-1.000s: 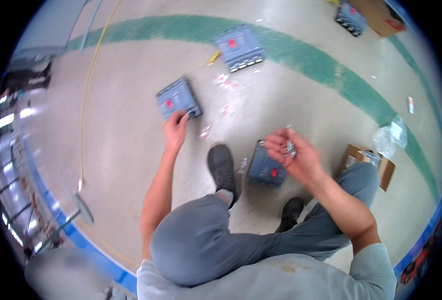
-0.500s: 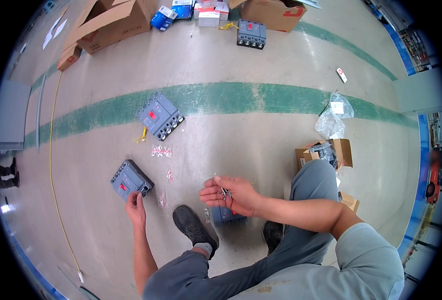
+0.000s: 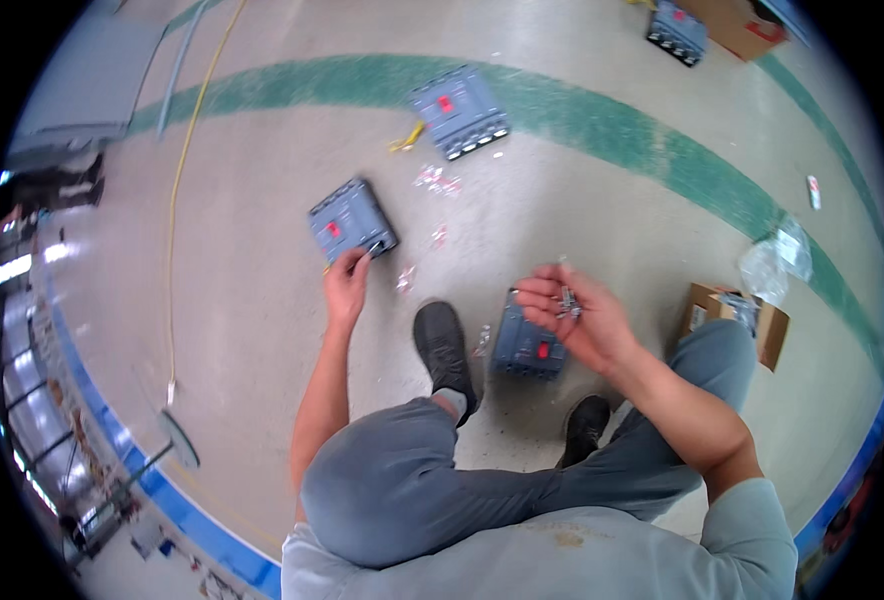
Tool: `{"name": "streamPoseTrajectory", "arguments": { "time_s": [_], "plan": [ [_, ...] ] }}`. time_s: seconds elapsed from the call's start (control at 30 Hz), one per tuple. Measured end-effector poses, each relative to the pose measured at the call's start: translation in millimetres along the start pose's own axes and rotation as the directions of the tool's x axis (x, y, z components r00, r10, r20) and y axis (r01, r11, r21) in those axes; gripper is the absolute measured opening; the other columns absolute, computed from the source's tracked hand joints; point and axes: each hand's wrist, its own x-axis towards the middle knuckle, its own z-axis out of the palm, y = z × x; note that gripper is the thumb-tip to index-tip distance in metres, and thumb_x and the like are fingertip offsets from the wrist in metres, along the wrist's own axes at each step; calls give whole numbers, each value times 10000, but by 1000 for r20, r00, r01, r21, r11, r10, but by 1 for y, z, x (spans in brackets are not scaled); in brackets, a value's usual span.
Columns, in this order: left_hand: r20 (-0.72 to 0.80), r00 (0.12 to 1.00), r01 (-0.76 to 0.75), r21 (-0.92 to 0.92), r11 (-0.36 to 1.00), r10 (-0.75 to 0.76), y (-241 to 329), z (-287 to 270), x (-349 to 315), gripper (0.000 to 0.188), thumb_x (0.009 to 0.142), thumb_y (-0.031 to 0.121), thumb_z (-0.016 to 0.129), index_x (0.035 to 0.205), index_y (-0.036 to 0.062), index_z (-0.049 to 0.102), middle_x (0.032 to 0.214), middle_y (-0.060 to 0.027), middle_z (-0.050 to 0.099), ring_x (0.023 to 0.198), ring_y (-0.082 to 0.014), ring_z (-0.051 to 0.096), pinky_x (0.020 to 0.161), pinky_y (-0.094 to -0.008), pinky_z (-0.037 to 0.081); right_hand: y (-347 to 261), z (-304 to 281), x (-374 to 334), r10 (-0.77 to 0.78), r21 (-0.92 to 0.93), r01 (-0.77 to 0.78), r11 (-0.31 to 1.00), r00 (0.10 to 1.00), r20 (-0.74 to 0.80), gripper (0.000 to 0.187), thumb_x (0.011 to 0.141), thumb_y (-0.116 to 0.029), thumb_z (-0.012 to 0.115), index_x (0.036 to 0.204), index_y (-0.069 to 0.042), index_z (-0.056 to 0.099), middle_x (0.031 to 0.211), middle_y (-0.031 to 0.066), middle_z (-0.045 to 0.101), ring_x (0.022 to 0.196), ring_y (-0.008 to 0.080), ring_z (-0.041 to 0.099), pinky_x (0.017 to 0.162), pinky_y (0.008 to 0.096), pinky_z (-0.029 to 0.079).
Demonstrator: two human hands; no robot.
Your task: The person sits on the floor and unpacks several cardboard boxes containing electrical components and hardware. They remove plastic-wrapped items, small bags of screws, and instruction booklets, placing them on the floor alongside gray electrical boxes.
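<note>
My left hand [image 3: 344, 288] reaches to the near corner of a dark grey circuit breaker [image 3: 350, 218] with a red switch. Its thumb and fingers are pinched together at a terminal there, and whatever they hold is too small to make out. Palm up, my right hand [image 3: 584, 318] is cupped around several small metal screws [image 3: 568, 303]. Just below and left of it, a second circuit breaker [image 3: 527, 343] lies on the floor between my feet, partly hidden by that hand. Farther off, a third circuit breaker [image 3: 459, 110] with a yellow tag [image 3: 408, 137] lies by the green stripe.
Small clear plastic bags [image 3: 436, 180] are scattered between the breakers. At the right stand an open cardboard box [image 3: 774, 335] and crumpled clear plastic [image 3: 764, 270]. Another breaker [image 3: 677, 32] lies far right beside a carton [image 3: 737, 30]. A yellow cord [image 3: 176, 225] runs along the left.
The view has swung left, so the floor things sit farther right and higher. My left hand stays at the breaker's corner. My right hand still cups the screws, and more of the breaker below it shows.
</note>
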Motion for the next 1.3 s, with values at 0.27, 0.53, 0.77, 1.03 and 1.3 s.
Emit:
{"name": "streamPoseTrajectory", "arguments": {
  "time_s": [0.27, 0.53, 0.77, 1.03, 1.3],
  "plan": [
    [-16, 994, 107, -139, 984, -110, 0, -1, -7, 173, 983, 141, 689, 1058, -14, 700, 927, -12, 703, 855, -69, 605, 781, -249, 506, 2, -2, 3, 13, -5, -12, 1000, 999, 29, 419, 1110, -318, 417, 1265, 54, 532, 1199, 220, 671, 1097, 291, 695, 940, 402, 598],
    [-44, 995, 80, -98, 992, -85, -1, 2, -11, 197, 976, 160, 687, 1069, -13, 706, 917, -47, 724, 837, -100, 634, 789, -275, 526, 0, -8, 0, 24, -20, -24, 999, 999, -39, 411, 1101, -320, 441, 1261, 45, 545, 1190, 219, 679, 1085, 295, 698, 934, 395, 594],
    [-50, 999, -12, 11, 1000, 13, 5, -5, -3, 192, 939, 170, 685, 1040, 9, 707, 911, -165, 735, 830, -259, 726, 772, -363, 560, 7, -10, 5, 8, 23, -8, 1000, 1000, -16, 377, 1092, -305, 461, 1231, 26, 575, 1168, 215, 691, 1070, 304, 703, 892, 401, 610],
    [-39, 999, -33, 92, 995, 37, -3, 0, -1, 179, 911, 162, 682, 1025, 28, 718, 962, -178, 729, 884, -345, 707, 781, -408, 555, 8, -7, 8, 20, 18, -20, 1000, 1000, 11, 337, 1083, -325, 489, 1157, -16, 603, 1098, 172, 718, 978, 264, 720, 845, 383, 623],
    [-21, 993, -102, 314, 944, 115, -4, 5, 5, 197, 861, 203, 705, 976, 45, 724, 954, -165, 714, 907, -378, 672, 789, -463, 538, 7, -6, 9, 29, -11, -29, 1000, 1000, 12, 355, 1078, -340, 498, 1155, -14, 613, 1079, 176, 728, 967, 268, 728, 833, 384, 624]
  ]
}}
